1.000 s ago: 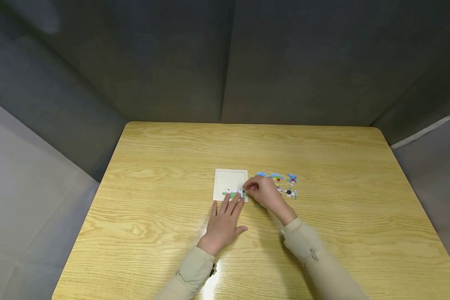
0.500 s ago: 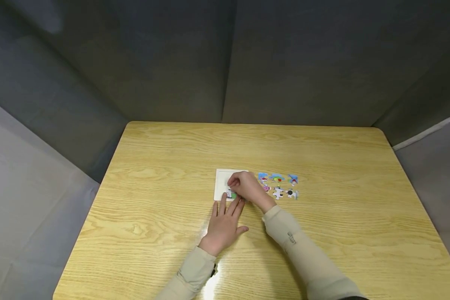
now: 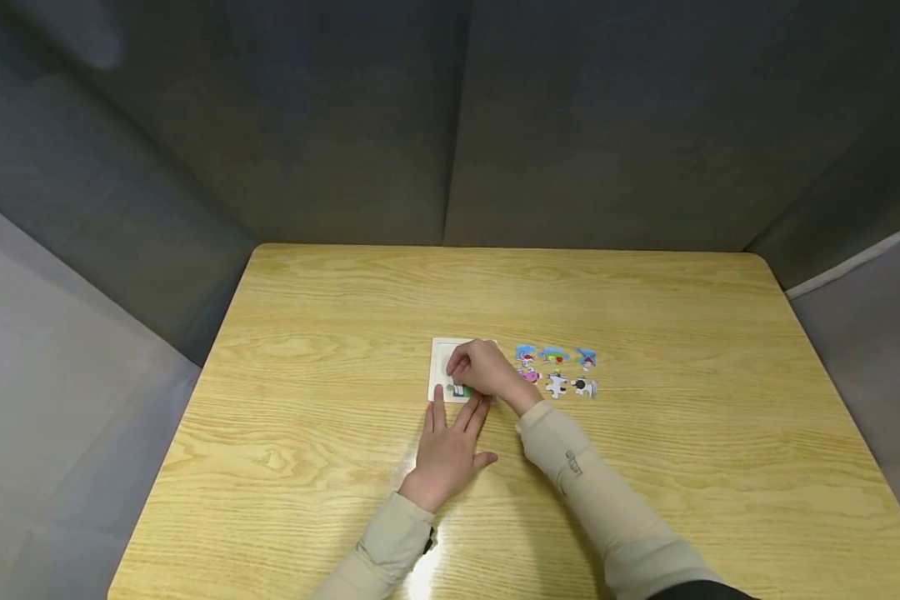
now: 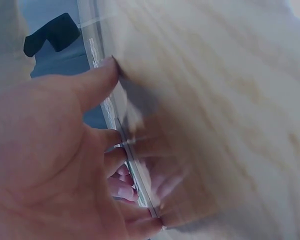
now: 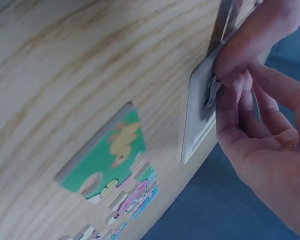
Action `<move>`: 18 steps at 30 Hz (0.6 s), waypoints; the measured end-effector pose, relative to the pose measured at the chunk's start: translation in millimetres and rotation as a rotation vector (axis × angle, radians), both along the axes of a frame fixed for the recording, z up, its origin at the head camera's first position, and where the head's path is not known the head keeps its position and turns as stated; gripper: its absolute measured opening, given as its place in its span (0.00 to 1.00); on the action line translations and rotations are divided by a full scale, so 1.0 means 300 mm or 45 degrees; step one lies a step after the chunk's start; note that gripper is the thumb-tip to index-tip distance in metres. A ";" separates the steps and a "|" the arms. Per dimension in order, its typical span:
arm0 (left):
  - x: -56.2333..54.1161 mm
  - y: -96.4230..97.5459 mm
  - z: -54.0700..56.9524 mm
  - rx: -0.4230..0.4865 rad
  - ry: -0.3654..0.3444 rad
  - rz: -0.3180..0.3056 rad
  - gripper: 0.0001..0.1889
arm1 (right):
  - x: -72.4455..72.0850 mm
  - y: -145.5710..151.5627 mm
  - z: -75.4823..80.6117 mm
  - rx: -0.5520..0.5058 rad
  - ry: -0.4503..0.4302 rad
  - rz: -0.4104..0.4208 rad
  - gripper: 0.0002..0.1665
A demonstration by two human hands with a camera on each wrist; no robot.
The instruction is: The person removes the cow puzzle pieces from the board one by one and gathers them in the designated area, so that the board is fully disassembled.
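A white square puzzle tray [image 3: 438, 358] lies on the table in front of me. My left hand [image 3: 445, 454] rests palm down with fingers spread, its fingertips at the tray's near edge. Over the tray, my right hand [image 3: 483, 371] has its thumb and fingers bent together. In the right wrist view its fingers [image 5: 227, 115] pinch a small white-and-green puzzle piece [image 5: 212, 94] close against the tray. The head view shows a green-and-white patch of puzzle [image 3: 459, 390] between the hands; the fingers hide the rest.
Several loose puzzle pieces [image 3: 557, 385] lie right of the tray, in two rows. A green piece with a duck [image 5: 117, 150] shows in the right wrist view, nearer than a pink one [image 5: 135, 200]. Grey curtains [image 3: 450, 125] stand behind the wooden table [image 3: 330, 333].
My right hand has moved left from the tray's right edge to over its lower left part. The left hand stays at the near edge, its fingers slightly shifted.
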State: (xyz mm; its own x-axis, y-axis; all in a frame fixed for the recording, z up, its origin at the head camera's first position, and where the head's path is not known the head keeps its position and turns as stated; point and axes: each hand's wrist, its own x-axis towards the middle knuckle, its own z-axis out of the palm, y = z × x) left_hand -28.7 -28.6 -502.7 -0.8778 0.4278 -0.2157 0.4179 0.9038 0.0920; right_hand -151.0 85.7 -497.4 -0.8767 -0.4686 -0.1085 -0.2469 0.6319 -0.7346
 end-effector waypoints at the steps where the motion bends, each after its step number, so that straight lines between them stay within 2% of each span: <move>1: 0.000 0.000 0.001 -0.005 -0.001 -0.001 0.43 | -0.001 0.000 0.001 -0.001 -0.010 0.003 0.05; 8: 0.000 0.001 -0.005 -0.045 0.013 -0.011 0.43 | -0.002 0.003 0.014 -0.023 -0.087 -0.003 0.05; 13: 0.000 0.001 -0.002 -0.062 0.027 -0.016 0.43 | -0.001 0.009 0.016 -0.058 -0.093 0.009 0.05; 14: 0.000 -0.002 -0.020 -0.057 0.056 -0.017 0.44 | -0.001 0.011 0.016 -0.066 -0.094 0.013 0.05; 18: -0.001 0.000 -0.019 -0.056 0.048 -0.011 0.44 | -0.001 0.016 0.015 -0.102 -0.106 0.030 0.05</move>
